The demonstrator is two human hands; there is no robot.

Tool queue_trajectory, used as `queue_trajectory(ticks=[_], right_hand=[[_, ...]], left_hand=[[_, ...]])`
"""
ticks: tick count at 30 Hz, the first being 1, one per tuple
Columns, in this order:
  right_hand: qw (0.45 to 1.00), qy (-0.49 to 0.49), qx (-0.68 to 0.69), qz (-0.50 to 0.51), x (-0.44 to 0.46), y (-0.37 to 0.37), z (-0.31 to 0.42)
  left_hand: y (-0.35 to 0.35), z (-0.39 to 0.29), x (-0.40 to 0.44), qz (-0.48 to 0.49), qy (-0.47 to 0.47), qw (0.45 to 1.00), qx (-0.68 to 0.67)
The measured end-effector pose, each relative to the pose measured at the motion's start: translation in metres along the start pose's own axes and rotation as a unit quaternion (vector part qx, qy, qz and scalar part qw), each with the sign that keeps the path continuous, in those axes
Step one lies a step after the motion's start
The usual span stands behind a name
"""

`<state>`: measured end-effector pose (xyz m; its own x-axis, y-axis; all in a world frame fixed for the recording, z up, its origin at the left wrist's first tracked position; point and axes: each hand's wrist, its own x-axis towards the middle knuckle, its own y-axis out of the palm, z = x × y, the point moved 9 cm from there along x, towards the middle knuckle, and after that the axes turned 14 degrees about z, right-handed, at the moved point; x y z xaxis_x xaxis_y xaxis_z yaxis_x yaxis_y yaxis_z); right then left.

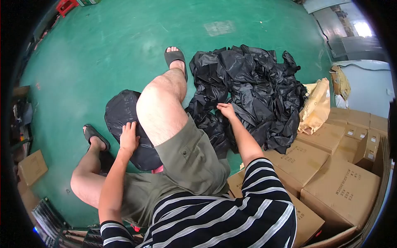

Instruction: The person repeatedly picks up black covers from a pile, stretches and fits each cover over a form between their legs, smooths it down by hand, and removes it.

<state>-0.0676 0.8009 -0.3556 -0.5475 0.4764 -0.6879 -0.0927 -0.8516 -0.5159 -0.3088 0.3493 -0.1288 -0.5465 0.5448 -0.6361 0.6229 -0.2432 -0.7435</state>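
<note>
Between my legs lies a flat black piece with a rounded end, made of thin, slightly shiny material. My left hand rests on it with the fingers stretched out. To the right, a big crumpled heap of black glossy sheeting spreads over the floor. My right hand is at the heap's near left part, fingers extended and touching the folds; no firm grip shows. A bit of pink peeks out below the rounded piece, mostly hidden by my shorts.
Brown cardboard boxes are stacked at my right, with crumpled tan wrapping beside the heap. Another carton stands at the far left. A red stool is on the green floor at top left.
</note>
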Motion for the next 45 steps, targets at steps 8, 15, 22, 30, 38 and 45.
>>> queue_trajectory(ticks=[8,15,22,30,38,45], right_hand=[[0.979,0.092,0.101,-0.15,-0.022,-0.012,0.046],[0.965,-0.024,0.011,-0.26,-0.024,-0.039,0.057],[0.882,-0.141,-0.038,-0.448,-0.107,-0.153,0.133],[0.917,-0.123,-0.121,-0.359,-0.184,-0.269,0.22],[0.805,-0.481,0.211,-0.275,-0.301,-0.287,0.427],[0.754,-0.502,0.401,0.14,-0.325,-0.121,0.612]], left_hand=[[-0.003,-0.001,-0.008,-0.045,-0.01,0.998,-0.032],[0.002,-0.003,-0.013,-0.06,0.001,0.998,-0.023],[0.004,-0.002,-0.012,-0.061,0.025,0.998,-0.003],[0.008,0.0,-0.007,0.033,0.025,0.996,0.079],[-0.119,-0.016,-0.047,-0.065,0.114,0.991,0.004],[-0.24,0.038,-0.085,-0.293,0.186,0.838,-0.421]])
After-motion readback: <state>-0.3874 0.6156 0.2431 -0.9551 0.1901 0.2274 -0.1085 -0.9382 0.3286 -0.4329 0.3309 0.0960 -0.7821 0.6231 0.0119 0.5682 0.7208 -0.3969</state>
